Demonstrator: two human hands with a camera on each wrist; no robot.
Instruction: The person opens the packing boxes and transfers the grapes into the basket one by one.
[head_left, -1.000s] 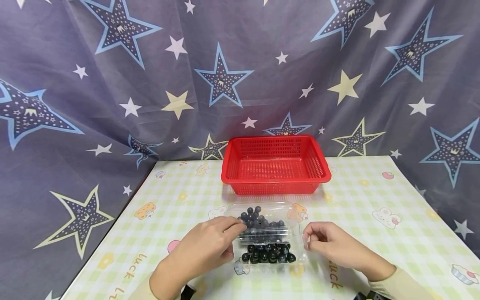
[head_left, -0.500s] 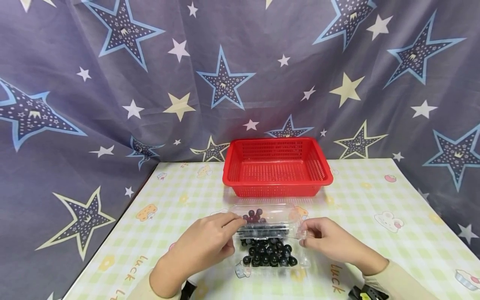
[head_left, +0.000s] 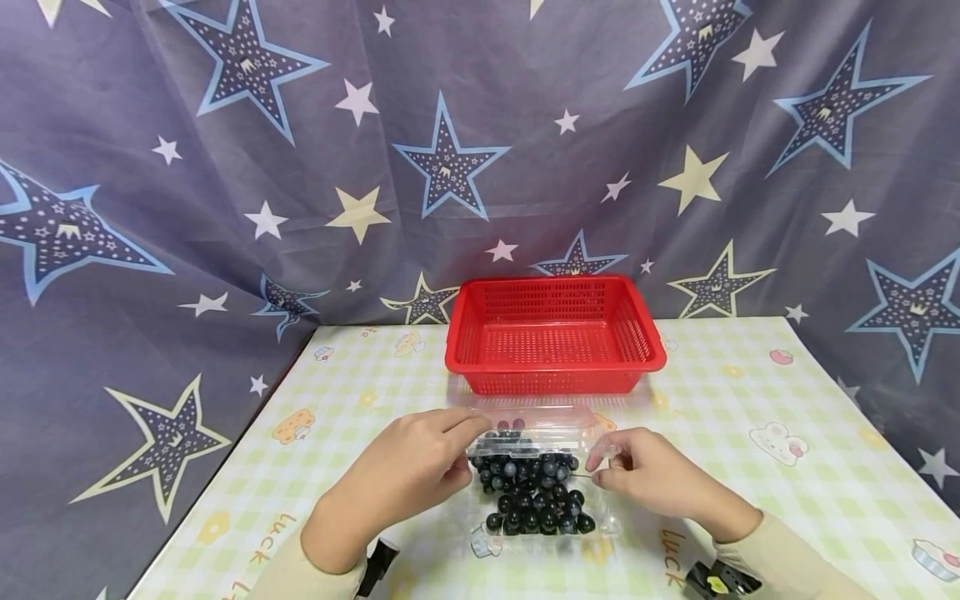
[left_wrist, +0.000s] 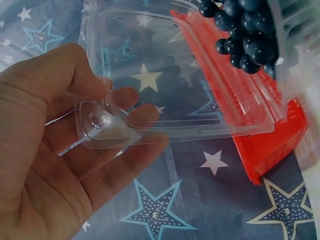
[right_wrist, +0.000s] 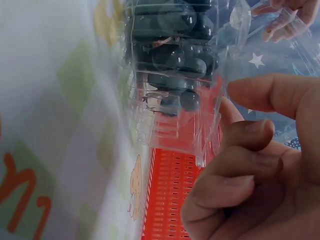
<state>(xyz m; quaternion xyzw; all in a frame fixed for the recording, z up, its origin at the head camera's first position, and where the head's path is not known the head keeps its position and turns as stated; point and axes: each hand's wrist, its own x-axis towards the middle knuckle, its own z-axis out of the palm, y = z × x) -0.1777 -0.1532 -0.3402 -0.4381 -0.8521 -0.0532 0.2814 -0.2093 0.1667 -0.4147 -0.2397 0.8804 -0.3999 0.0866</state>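
Note:
A clear plastic clamshell box stands on the table, holding dark grapes in its base. Its lid is lifted and tilted back, and several grapes show through it. On the left side, my left hand pinches the lid's corner between thumb and fingers, plain in the left wrist view at the lid's tab. My right hand pinches the lid's right edge with thumb and index finger. In the right wrist view its other fingers are curled beside the box.
A red plastic basket with perforated walls stands behind the box. The table wears a green checked cloth with cartoon prints. Behind it hangs a grey curtain patterned with stars.
The lid has swung up and back, away from me, uncovering more grapes in the base. Both hands have moved slightly upward and farther back with it.

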